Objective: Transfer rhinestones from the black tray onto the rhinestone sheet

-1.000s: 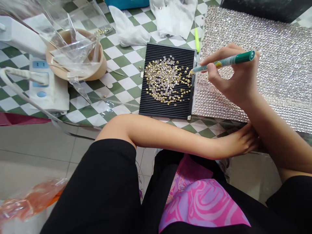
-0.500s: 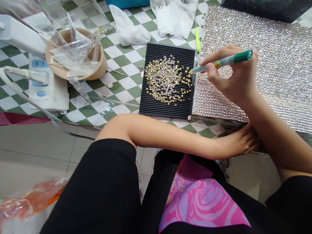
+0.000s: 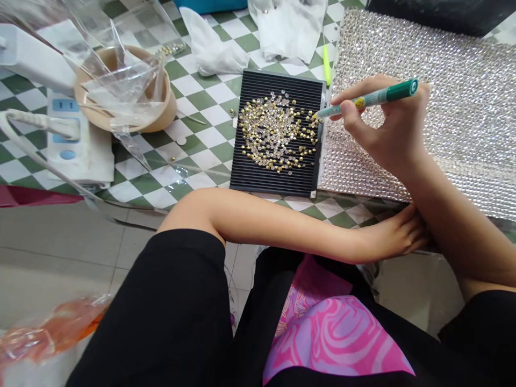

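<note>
My right hand (image 3: 387, 126) pinches a green pen-like tool (image 3: 368, 99), its tip touching the right edge of a pile of gold and clear rhinestones (image 3: 276, 131). The stones lie on a black ribbed tray (image 3: 278, 180). Right of the tray spreads a sheet covered in rows of sparkling rhinestones (image 3: 455, 91), and my right hand rests over it. My left arm crosses my lap; my left hand (image 3: 399, 234) lies at the table's front edge under my right forearm, fingers partly tucked out of sight.
A tan bowl (image 3: 163, 115) stuffed with clear plastic stands at the left beside a white power strip (image 3: 78, 153) and cable. Crumpled white plastic bags (image 3: 282, 27) lie at the back. A yellow-green stick (image 3: 325, 64) lies behind the tray. The tablecloth (image 3: 201, 140) is green-and-white checked.
The pen's tip has shifted very slightly along the right edge of the rhinestone pile, and its back end has lifted a little. My left hand has not moved.
</note>
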Demonstrator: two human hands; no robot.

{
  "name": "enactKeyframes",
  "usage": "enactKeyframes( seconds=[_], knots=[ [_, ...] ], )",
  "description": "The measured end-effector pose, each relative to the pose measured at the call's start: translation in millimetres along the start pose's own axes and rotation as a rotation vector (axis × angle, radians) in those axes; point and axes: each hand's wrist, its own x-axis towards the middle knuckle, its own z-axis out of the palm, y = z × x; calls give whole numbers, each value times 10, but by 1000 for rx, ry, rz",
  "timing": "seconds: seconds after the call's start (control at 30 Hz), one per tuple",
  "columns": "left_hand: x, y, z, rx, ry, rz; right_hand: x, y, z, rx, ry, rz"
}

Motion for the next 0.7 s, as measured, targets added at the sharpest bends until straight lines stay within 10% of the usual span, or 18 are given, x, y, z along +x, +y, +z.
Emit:
enactKeyframes(
  seconds=[0.7],
  knots=[
    [-3,7,-10,25,-18,5,-13,1,6,13,6,-37]
  ],
)
